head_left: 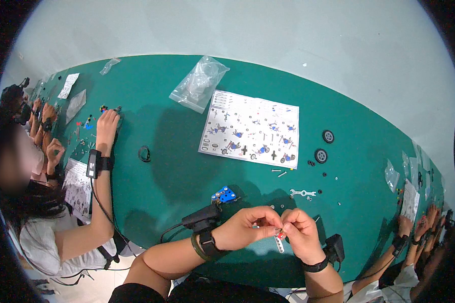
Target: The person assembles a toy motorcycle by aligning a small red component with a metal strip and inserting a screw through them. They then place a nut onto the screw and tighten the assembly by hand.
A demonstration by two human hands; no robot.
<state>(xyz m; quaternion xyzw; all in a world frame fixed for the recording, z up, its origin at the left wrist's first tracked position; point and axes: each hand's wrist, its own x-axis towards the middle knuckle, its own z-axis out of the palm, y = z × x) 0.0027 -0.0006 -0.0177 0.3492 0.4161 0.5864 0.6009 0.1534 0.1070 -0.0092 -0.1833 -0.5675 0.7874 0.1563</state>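
Observation:
My left hand [250, 227] and my right hand [304, 236] meet above the near edge of the table, fingers pinched together. Between the fingertips is a small red part [281, 235], and a pale perforated strip [279, 246] hangs just below it. My right hand's thumb and finger grip this red-and-pale piece. Whatever my left fingertips pinch is too small to make out. A blue assembly [224, 194] with bolts lies beyond my left wrist. Past my right hand lies a flat metal wrench [303, 193] with small nuts around it.
A printed instruction sheet [250, 129] lies ahead, a clear plastic bag [199, 83] behind it. Two wheels [321, 155], screws [282, 173] and small black rings lie to the right. A black band [144, 153] lies left. A co-worker's arm [104, 192] reaches in from the left; other people sit at both sides.

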